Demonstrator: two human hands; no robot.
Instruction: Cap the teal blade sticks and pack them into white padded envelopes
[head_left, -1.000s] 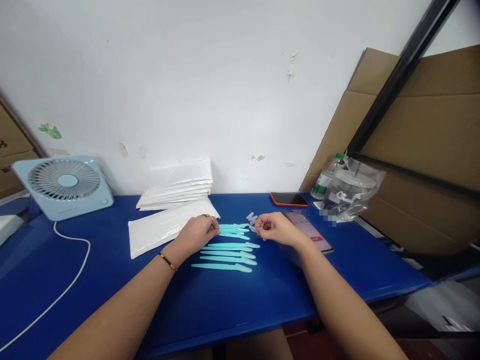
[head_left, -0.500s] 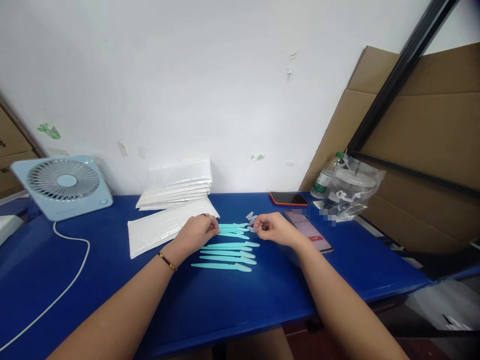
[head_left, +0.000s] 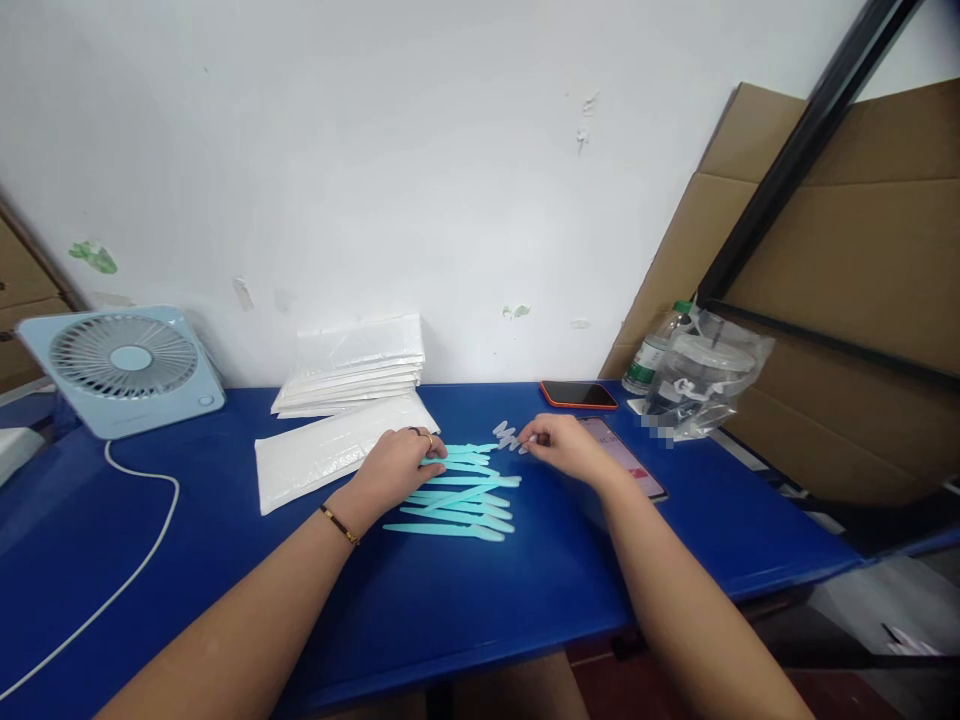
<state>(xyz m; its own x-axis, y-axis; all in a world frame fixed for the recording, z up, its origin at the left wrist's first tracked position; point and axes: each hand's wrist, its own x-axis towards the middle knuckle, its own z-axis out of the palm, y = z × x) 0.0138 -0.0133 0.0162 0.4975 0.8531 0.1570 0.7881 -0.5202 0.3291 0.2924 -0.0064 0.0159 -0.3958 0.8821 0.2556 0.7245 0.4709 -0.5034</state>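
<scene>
Several teal plastic sticks (head_left: 459, 510) lie side by side on the blue table (head_left: 465, 610), and one lies slanted across the row. My left hand (head_left: 394, 470), with a ring and a thin bracelet, rests at the left ends of the upper sticks, its fingertips closed on one of them. Fingertips of my right hand (head_left: 561, 448) pinch one of the small grey caps (head_left: 505, 434), which sit in a little heap just beyond the sticks. How the cap sits in the fingers is too small to make out.
A white bag (head_left: 330, 452) lies left of my left hand, with a stack of white bags (head_left: 352, 368) behind it. A small fan (head_left: 124, 368) with its cord stands at far left. Two phones (head_left: 579, 395) (head_left: 634, 462), a bottle and a bagged cup (head_left: 701, 385) are at right.
One teal stick now lies slanted across the row. My left hand shifted slightly right onto the upper sticks. My right hand moved up and away to the grey caps.
</scene>
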